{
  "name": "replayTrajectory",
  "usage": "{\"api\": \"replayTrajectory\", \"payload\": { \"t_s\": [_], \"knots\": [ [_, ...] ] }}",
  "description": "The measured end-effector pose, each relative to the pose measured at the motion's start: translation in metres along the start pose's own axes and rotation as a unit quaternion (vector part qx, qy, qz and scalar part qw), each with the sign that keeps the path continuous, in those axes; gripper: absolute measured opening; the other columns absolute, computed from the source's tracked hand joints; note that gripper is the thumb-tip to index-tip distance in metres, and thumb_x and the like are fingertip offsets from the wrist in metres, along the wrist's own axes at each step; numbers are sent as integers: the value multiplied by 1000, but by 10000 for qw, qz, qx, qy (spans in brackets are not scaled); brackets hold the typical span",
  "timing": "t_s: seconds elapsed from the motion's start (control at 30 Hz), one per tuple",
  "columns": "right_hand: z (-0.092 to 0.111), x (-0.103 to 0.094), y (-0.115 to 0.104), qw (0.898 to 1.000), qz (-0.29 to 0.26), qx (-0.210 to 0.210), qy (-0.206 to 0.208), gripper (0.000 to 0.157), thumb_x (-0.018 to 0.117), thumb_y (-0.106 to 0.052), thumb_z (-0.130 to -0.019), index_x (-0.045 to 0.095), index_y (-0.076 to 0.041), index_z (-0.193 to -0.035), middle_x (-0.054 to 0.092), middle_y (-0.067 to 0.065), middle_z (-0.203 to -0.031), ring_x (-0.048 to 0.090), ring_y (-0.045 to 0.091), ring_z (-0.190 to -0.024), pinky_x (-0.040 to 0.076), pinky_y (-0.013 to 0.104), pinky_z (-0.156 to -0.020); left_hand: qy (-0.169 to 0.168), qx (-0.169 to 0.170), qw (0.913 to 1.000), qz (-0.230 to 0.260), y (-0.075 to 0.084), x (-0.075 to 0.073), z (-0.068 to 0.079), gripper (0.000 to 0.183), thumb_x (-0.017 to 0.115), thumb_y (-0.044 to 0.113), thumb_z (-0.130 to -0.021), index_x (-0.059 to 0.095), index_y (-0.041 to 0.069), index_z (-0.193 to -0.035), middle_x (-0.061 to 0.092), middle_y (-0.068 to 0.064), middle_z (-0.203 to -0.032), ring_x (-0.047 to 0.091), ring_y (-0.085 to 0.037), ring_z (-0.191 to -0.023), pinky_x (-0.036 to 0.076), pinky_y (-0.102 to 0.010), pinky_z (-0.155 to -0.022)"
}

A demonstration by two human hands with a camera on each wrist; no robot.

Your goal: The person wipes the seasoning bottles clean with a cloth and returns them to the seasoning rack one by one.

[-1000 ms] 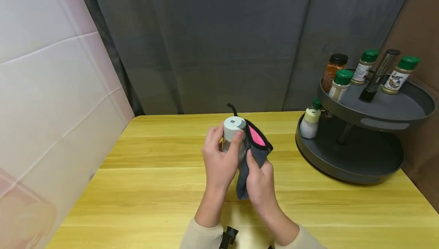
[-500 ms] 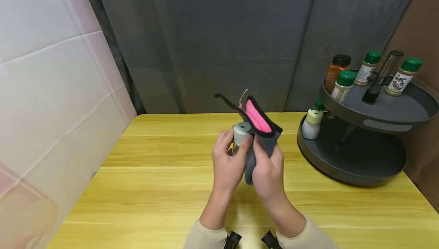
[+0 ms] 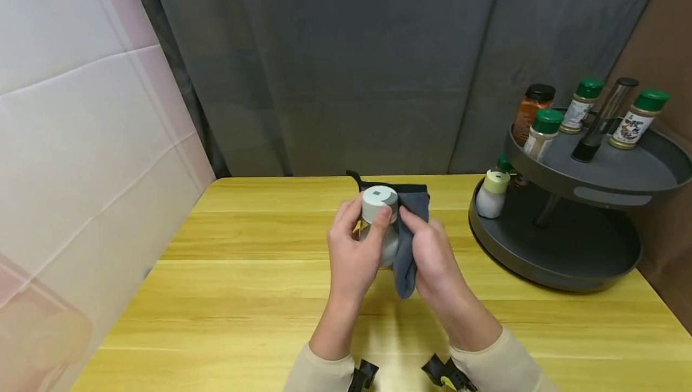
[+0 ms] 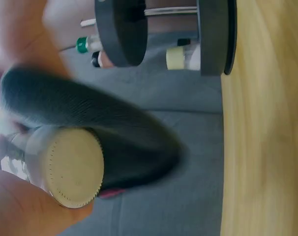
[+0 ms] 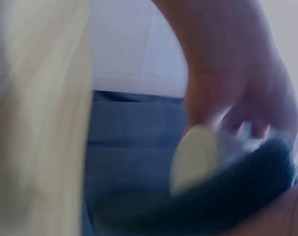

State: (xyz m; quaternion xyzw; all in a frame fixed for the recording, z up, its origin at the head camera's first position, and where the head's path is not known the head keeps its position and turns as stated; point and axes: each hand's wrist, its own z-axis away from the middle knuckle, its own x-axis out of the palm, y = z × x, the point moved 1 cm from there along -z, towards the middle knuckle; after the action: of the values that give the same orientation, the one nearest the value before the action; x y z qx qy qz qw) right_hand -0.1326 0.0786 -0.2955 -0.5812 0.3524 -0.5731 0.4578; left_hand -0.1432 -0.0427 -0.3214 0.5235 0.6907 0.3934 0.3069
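My left hand (image 3: 351,254) grips a clear seasoning jar (image 3: 389,248) with a pale mint cap (image 3: 380,200), its thumb on the cap's side. In the left wrist view the round base of the jar (image 4: 76,167) faces the camera, whitish with a ridged rim. My right hand (image 3: 435,257) holds a grey cloth (image 3: 413,224) with black edging against the jar's right side. A patch of the cloth's pink side shows in the left wrist view. The cloth (image 5: 227,196) is blurred in the right wrist view, beside the jar base (image 5: 195,160).
To the right stands a two-tier dark grey turntable rack (image 3: 551,254). Several spice bottles with green or black caps sit on its upper tier, including a green-capped bottle (image 3: 543,134). A yellow-capped shaker (image 3: 493,194) is on the lower tier. A grey curtain (image 3: 346,68) hangs behind the wooden table (image 3: 243,296).
The cloth's opening with the pink lining, raised half a second ago, has turned down and away, so its grey side now faces the head camera. The left hand keeps hold of the jar.
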Motion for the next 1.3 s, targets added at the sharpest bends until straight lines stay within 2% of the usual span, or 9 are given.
{"api": "replayTrajectory", "payload": {
  "t_s": [0.13, 0.33, 0.47, 0.57, 0.67, 0.87, 1.0, 1.13, 1.3],
  "knots": [
    [14, 10, -7, 9914, 471, -1155, 386, 48, 40, -24, -114, 46, -1, -156, 52, 11, -157, 43, 22, -147, 26, 45, -130, -72, -58, 10000, -7, -3, 5, 4, 30, 76, 26, -99, 77, 16, -128, 69, -8, -109, 65, -17, -102, 58, -28, -77],
    [15, 13, 21, 9622, 1309, -2269, 746, 39, 46, -16, -112, 59, 1, -144, 68, 17, -116, 62, 19, -101, 50, 26, -95, 84, 16, 10000, -10, -1, 3, 1, 27, 76, 22, -99, 78, 12, -124, 67, -11, -105, 65, -17, -102, 60, -27, -74],
    [10, 5, 40, 9763, 1269, -1676, 509, 36, 44, -24, -114, 61, 4, -128, 56, 7, -84, 56, 14, -75, 46, 26, -72, 260, 91, 9996, -83, 3, -4, -3, 28, 76, 22, -99, 78, 10, -124, 68, -12, -106, 67, -18, -104, 62, -33, -81],
    [4, -1, 41, 9949, 737, -652, 216, 42, 42, -33, -115, 61, 3, -123, 62, 0, -84, 63, 11, -79, 51, 27, -76, 238, 38, 9996, -142, 3, -7, -4, 30, 76, 23, -99, 78, 12, -126, 68, -11, -109, 68, -18, -107, 61, -37, -85],
    [0, -3, 30, 9996, 258, -6, 114, 44, 40, -36, -116, 61, 1, -128, 71, 0, -94, 71, 12, -90, 57, 28, -85, 102, -37, 9998, -183, 1, -4, -3, 31, 76, 25, -99, 77, 14, -129, 69, -9, -110, 67, -17, -106, 60, -35, -84],
    [10, 1, 2, 9908, 428, -1254, 285, 48, 38, -32, -115, 49, -4, -154, 60, 8, -140, 55, 16, -126, 43, 23, -110, -111, -87, 9995, -295, -5, 6, 3, 31, 77, 27, -99, 78, 13, -126, 70, -8, -105, 62, -15, -98, 57, -27, -71],
    [17, 4, 10, 9748, 983, -1931, 533, 45, 41, -28, -115, 53, -1, -149, 63, 12, -116, 59, 19, -103, 47, 25, -94, -50, -111, 9996, -236, -6, 6, 2, 28, 77, 24, -99, 78, 10, -122, 69, -10, -104, 63, -16, -96, 59, -28, -71],
    [14, 0, 32, 9761, 1332, -1636, 526, 40, 42, -28, -115, 60, 5, -131, 55, 5, -85, 55, 16, -75, 46, 28, -71, 113, -11, 9997, -233, -2, 1, -1, 29, 76, 22, -99, 77, 7, -123, 70, -12, -109, 67, -18, -103, 63, -38, -78],
    [7, -8, 40, 9922, 1110, -469, 333, 46, 42, -36, -115, 63, 4, -120, 64, 1, -86, 64, 14, -80, 52, 28, -76, 221, 163, 9993, -244, 2, -2, -4, 30, 75, 23, -100, 77, 9, -126, 72, -12, -114, 70, -21, -109, 63, -42, -89]
  ]
}}
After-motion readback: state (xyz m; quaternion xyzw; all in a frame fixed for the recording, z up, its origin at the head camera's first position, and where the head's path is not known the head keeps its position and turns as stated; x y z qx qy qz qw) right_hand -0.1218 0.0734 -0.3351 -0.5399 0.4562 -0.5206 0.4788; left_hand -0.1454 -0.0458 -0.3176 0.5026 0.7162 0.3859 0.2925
